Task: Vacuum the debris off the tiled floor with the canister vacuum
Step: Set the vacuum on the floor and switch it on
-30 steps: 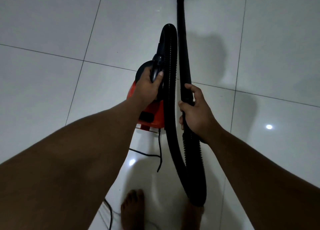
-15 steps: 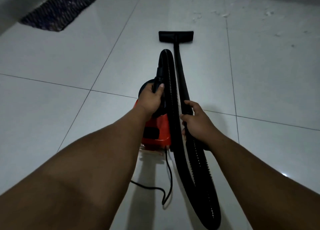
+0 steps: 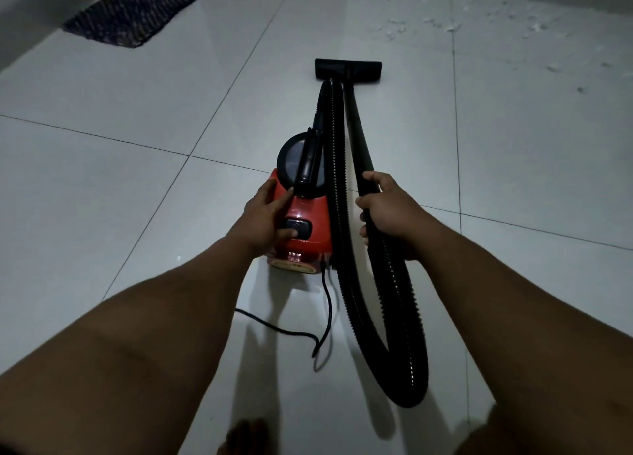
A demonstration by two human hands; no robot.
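The left hand (image 3: 265, 215) lies spread on top of the red plastic canister vacuum (image 3: 303, 215) at the centre of the frame, fingers extended and not gripping, with the thumb touching the dark rectangular switch (image 3: 297, 229) on the body's near end. Just beyond the fingertips, a black carry handle (image 3: 308, 162) arches over the round black front cap (image 3: 297, 163), a dark disc whose contents cannot be made out.

The right hand (image 3: 387, 211), just right of centre, is wrapped tightly around the black rigid wand (image 3: 359, 136) where it meets the black ribbed flexible hose (image 3: 387, 304). From this grip the hose runs toward the lower frame, bends in a tight loop at lower centre-right, and comes back up along the canister's right side, arching over to join its front end. The wand reaches toward the upper centre, ending in a flat black rectangular floor nozzle (image 3: 347, 69) resting on the glossy white tiled floor (image 3: 120, 187).

A thin black power cord (image 3: 322, 300) trails from the canister's near end and curls on the tile at lower centre. Pale scattered debris flecks (image 3: 452, 26) lie on the tiles at the upper right, well apart from the nozzle. A dark woven doormat (image 3: 135, 11) sits in the upper left. A bare foot (image 3: 243, 437) shows at the bottom edge.
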